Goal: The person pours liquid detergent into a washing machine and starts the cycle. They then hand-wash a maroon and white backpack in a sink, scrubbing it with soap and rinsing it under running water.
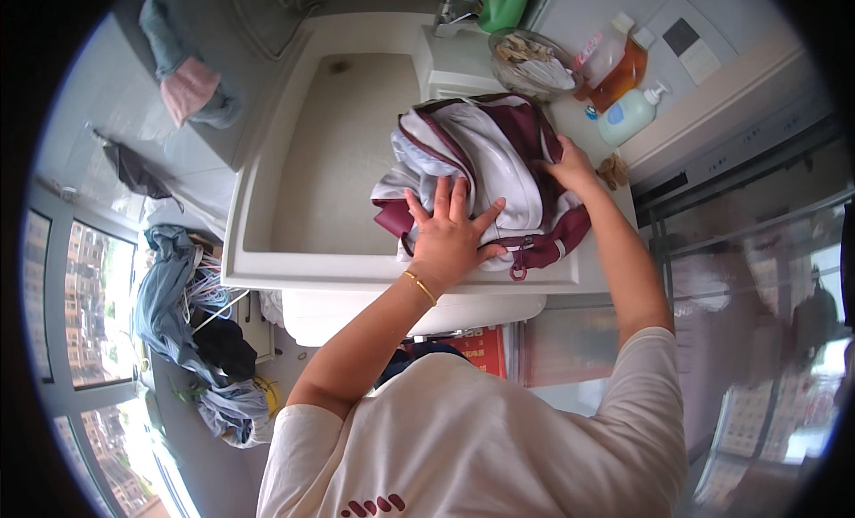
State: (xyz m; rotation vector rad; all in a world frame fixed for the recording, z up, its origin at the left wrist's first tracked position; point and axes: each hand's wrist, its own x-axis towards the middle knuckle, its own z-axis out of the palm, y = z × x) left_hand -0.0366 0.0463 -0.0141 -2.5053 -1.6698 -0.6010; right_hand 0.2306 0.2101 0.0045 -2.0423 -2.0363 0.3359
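Note:
A white and maroon backpack (504, 160) lies on its side across the ridged right part of a white laundry sink (267, 263). Its zipped opening gapes towards the basin, and pale lining shows inside. My left hand (449, 231) presses flat on the bag's near left portion with fingers spread, a gold bracelet (421, 287) at its wrist. At the far right side, my right hand (571, 165) grips the maroon fabric, its fingertips partly hidden in the folds. A zipper with a maroon ring pull (518, 271) hangs at the bag's near edge.
Behind the bag stand a faucet (454, 23), a clear bowl (528, 84) holding cloths, several bottles, and a pump bottle (628, 117). A crumpled brown item (612, 172) lies beside my right wrist. Clothes and hangers (207, 284) crowd the left, near the window.

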